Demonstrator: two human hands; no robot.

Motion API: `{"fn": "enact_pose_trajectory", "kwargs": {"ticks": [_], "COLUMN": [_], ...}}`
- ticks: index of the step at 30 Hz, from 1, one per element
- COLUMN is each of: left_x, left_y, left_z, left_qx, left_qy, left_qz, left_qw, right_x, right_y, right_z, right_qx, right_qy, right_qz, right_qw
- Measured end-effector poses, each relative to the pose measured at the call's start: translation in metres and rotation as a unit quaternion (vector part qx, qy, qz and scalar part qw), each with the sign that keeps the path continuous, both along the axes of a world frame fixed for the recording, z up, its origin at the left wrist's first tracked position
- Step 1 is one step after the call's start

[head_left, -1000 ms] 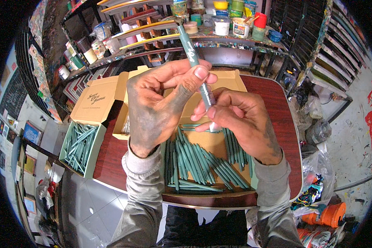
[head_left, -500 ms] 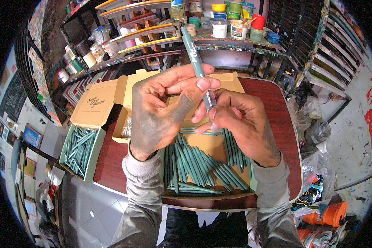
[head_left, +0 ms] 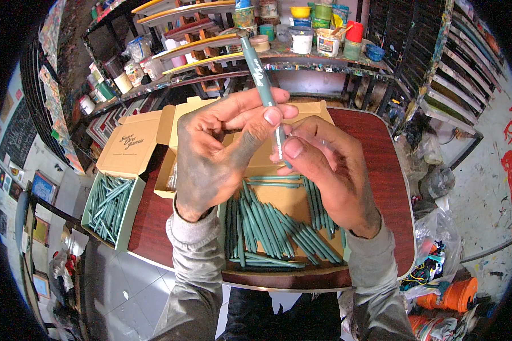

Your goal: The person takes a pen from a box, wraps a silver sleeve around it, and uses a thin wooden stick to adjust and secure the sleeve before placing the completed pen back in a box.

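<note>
A green pen [head_left: 261, 85] is being pinched at twelve o'clock by the left hand [head_left: 219, 159] and right hand [head_left: 324, 170], many loose pens [head_left: 279, 227] judged still waiting in the tray [head_left: 290, 202] below

Matt green pen [head_left: 261, 79], glossy wooden table [head_left: 389, 187]

Paint/craft workshop, small-batch packing bench. At 12 o'clock: paint-splattered shelves [head_left: 301, 57] loaded with paint pots [head_left: 324, 34] and jars. At 2 o'clock: dark slatted drying rack [head_left: 438, 68]. Centre: red-brown table [head_left: 381, 170] with open cardboard boxes [head_left: 131, 148] and a tray of teal pens [head_left: 279, 233]. At 4 o'clock: paint-stained floor [head_left: 483, 187], bags and clutter.
</note>
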State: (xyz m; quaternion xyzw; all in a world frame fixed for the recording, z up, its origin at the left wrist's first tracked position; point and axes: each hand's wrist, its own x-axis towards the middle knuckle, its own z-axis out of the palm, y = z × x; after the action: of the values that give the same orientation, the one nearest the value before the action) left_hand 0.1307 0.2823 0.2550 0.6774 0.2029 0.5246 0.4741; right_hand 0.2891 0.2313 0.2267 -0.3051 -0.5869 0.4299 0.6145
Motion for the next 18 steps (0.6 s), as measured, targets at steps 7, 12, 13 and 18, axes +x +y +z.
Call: {"fn": "enact_pose_trajectory", "kwargs": {"ticks": [7,12,13,18], "left_x": [0.003,0.001,0.002,0.006], "left_y": [0.003,-0.002,-0.002,-0.005], "left_z": [-0.005,-0.002,-0.002,-0.003], "left_qx": [0.074,0.122,0.127,0.111], "left_qy": [0.019,0.055,0.045,0.036], "left_qz": [0.023,0.069,0.067,0.059], "left_qw": [0.997,0.989,0.989,0.991], "right_x": [0.001,-0.006,-0.010,-0.003], "right_y": [-0.003,-0.005,-0.003,0.009], "right_z": [0.002,0.008,0.007,-0.001], "right_qx": [0.018,0.016,0.029,0.214], "right_qy": [-0.137,-0.070,-0.020,-0.098], "right_qz": [-0.068,-0.135,-0.161,-0.236], "right_qw": [0.988,0.988,0.986,0.943]}}
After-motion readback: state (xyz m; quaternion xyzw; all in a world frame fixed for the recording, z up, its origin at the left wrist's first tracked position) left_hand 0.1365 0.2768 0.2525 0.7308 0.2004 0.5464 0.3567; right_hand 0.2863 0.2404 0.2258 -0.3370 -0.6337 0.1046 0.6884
